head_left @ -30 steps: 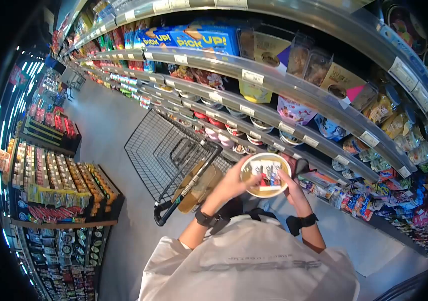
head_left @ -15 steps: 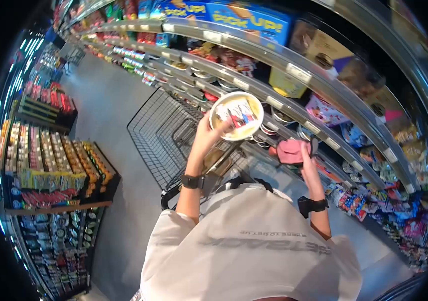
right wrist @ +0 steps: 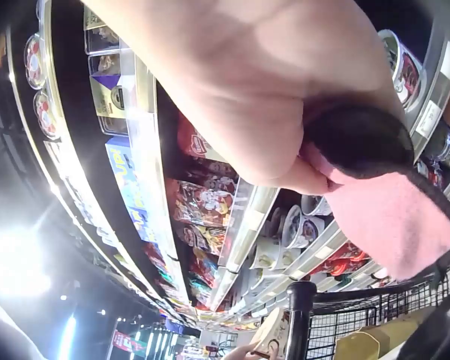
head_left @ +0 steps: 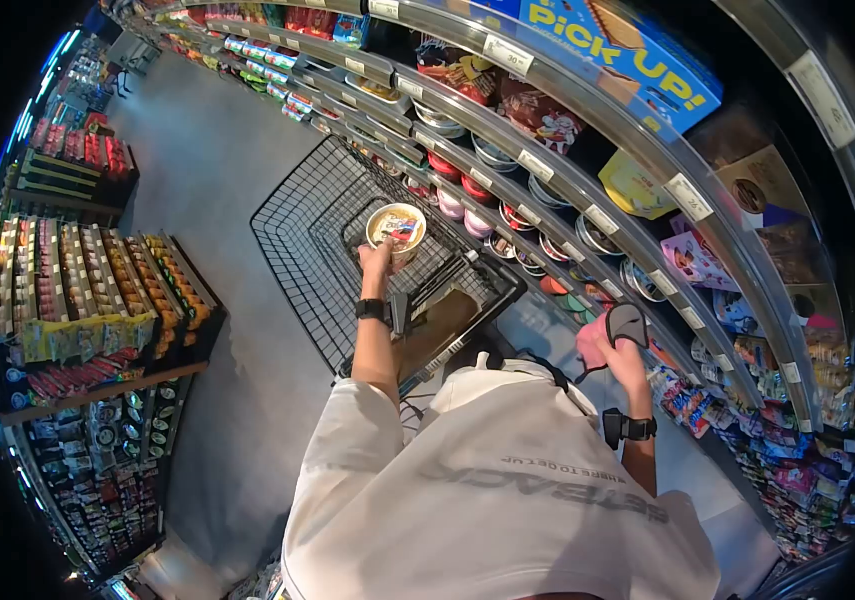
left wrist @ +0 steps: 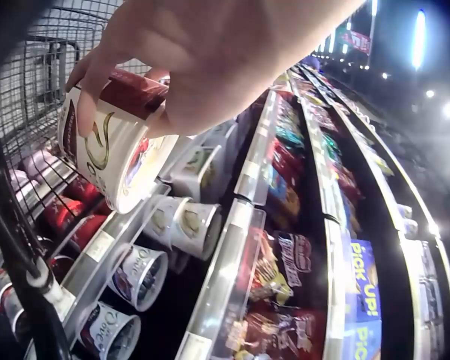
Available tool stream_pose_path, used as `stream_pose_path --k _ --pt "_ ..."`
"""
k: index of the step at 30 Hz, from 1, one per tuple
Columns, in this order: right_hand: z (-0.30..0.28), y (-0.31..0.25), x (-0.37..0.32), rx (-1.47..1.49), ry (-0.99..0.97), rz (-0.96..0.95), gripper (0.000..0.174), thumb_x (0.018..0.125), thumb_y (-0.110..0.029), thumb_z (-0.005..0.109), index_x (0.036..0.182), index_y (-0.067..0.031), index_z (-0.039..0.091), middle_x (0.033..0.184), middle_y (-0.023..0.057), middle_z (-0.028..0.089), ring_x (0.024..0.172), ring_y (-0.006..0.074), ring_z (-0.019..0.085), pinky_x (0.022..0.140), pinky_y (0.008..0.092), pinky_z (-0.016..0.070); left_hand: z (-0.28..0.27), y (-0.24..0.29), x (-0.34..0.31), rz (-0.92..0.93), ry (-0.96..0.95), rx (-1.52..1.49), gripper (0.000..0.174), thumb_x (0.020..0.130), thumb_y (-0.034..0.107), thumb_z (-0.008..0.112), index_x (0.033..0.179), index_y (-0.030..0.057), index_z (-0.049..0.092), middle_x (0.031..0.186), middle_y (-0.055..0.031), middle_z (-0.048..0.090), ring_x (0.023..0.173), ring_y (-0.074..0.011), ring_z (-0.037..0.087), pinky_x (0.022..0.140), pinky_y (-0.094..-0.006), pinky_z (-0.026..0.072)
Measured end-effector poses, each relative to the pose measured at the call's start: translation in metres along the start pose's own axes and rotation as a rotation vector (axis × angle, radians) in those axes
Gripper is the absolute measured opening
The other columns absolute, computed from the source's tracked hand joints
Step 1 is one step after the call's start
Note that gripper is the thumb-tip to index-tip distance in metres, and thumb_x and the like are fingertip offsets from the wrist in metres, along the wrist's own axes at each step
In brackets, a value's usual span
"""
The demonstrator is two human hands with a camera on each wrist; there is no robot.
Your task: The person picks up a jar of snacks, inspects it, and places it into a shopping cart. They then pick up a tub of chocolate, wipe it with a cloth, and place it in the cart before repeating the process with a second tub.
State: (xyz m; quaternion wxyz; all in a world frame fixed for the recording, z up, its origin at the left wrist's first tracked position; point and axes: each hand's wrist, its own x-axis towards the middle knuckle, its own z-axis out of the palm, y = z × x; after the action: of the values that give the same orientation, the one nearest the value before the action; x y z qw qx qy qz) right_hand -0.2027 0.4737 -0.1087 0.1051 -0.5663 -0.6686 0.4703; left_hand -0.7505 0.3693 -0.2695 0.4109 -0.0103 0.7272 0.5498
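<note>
Over the basket of the cart (head_left: 297,225), grips the tub (head_left: 397,228) in the left hand (head_left: 377,262), fingers curled round its side, lid facing up at a tilt. Looks like the step of setting the tub down inside, with the letting-go not yet made. Cannot tell from so steep an angle whether held above the rim or already below it. Calls next, most likely, for lowering to the basket floor, levelling the lid, then loosening the fingers, well away from the brown item (head_left: 437,325) by the handle. Right of that, near the shelf (head_left: 535,167), clutches the pink cloth (head_left: 592,345) in the right hand (head_left: 622,362), black-edged and apart from the cart; probably best kept out of the way for now.

Counted left to right: across the aisle, one near rack (head_left: 97,300) of small goods, too many to number; one cart; one tub in hand; one brown item, possibly a box; one pink cloth. On the shelf, in the left wrist view, at least four shelf tubs (left wrist: 137,277) near the held one, and farther right, two blue boxes (left wrist: 364,281).
</note>
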Motion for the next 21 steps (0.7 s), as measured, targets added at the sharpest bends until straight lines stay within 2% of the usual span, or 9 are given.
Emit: stream_pose_path --k 4,7,11,13,15,16,18,19,21 --pt "0.007 0.015 -0.005 0.133 0.107 -0.149 0.05 0.091 -0.023 0.078 0.128 0.004 0.057 0.128 0.0115 0.062 0.118 0.02 0.057 0.104 0.0328 0.0427 0.0 0.004 -0.005 -0.185 -0.07 -0.047 0.037 0.087 0.002 0.059 0.123 -0.0046 0.055 0.115 -0.0223 0.066 0.092 -0.0351 0.072 0.063 -0.0471 0.0646" --pt "0.002 0.005 -0.009 0.092 0.001 -0.112 0.048 0.091 -0.017 0.077 0.129 0.0045 0.056 0.129 0.011 0.062 0.117 0.0191 0.057 0.103 0.0327 0.0433 -0.008 -0.022 0.027 -0.309 -0.132 -0.057 0.032 0.086 -0.002 0.053 0.116 -0.0031 0.063 0.107 -0.0223 0.069 0.086 -0.0349 0.073 0.064 -0.0467 0.0646" --pt "0.015 -0.01 -0.008 0.19 0.046 -0.142 0.04 0.092 -0.015 0.073 0.125 0.0032 0.058 0.117 0.0095 0.065 0.109 0.0191 0.06 0.098 0.0335 0.0458 -0.015 -0.046 0.039 -0.232 -0.145 -0.023 0.031 0.085 -0.001 0.052 0.114 -0.0038 0.064 0.094 -0.018 0.071 0.078 -0.0312 0.074 0.059 -0.0418 0.0638" --pt "0.011 -0.014 -0.011 0.123 0.059 -0.083 0.03 0.093 -0.015 0.071 0.116 0.0024 0.061 0.107 0.0062 0.064 0.099 0.0166 0.059 0.089 0.0314 0.0465 -0.055 -0.121 0.111 -0.136 -0.402 0.007 0.035 0.086 0.004 0.051 0.118 -0.0048 0.061 0.101 -0.0191 0.07 0.084 -0.0343 0.073 0.07 -0.05 0.0638" --pt "0.005 0.011 -0.017 -0.043 0.086 0.02 0.019 0.095 -0.018 0.069 0.1 -0.0004 0.065 0.089 -0.0006 0.063 0.082 0.0117 0.058 0.071 0.0282 0.0469 -0.058 -0.134 0.11 -0.244 -0.302 -0.123 0.032 0.089 0.013 0.057 0.114 -0.0061 0.065 0.102 -0.0169 0.072 0.084 -0.032 0.072 0.067 -0.045 0.0576" --pt "0.001 -0.002 -0.02 0.086 0.087 -0.017 0.02 0.097 -0.02 0.067 0.091 -0.0021 0.063 0.081 -0.003 0.06 0.074 0.0091 0.053 0.064 0.0271 0.0433 -0.088 -0.157 0.141 -0.045 -0.447 0.26 0.03 0.089 0.013 0.058 0.112 -0.0051 0.064 0.103 -0.0175 0.07 0.085 -0.0336 0.071 0.07 -0.0459 0.0582" --pt "-0.001 -0.028 -0.022 0.296 0.107 -0.04 0.029 0.102 -0.025 0.062 0.082 -0.0041 0.061 0.073 -0.005 0.057 0.066 0.0064 0.049 0.058 0.026 0.0401 -0.091 -0.157 0.14 -0.046 -0.469 0.367 0.031 0.088 0.019 0.06 0.11 -0.003 0.064 0.104 -0.0172 0.069 0.089 -0.0335 0.071 0.076 -0.0449 0.0577" --pt "-0.001 -0.033 -0.023 0.377 0.123 -0.017 0.031 0.104 -0.027 0.06 0.083 -0.0044 0.062 0.073 -0.0046 0.057 0.066 0.0061 0.049 0.058 0.0259 0.0405 -0.085 -0.123 0.109 -0.276 -0.346 0.107 0.034 0.088 0.024 0.062 0.11 -0.002 0.064 0.104 -0.0162 0.069 0.09 -0.0318 0.07 0.078 -0.043 0.0567" --pt "-0.008 -0.042 -0.027 0.495 0.148 0.094 0.036 0.106 -0.031 0.054 0.084 -0.0045 0.063 0.073 -0.0042 0.058 0.066 0.0054 0.05 0.06 0.0252 0.0411 -0.081 -0.096 0.074 -0.139 -0.384 -0.09 0.042 0.088 0.033 0.065 0.114 -0.0007 0.065 0.104 -0.0127 0.07 0.095 -0.0277 0.069 0.082 -0.0389 0.0547"
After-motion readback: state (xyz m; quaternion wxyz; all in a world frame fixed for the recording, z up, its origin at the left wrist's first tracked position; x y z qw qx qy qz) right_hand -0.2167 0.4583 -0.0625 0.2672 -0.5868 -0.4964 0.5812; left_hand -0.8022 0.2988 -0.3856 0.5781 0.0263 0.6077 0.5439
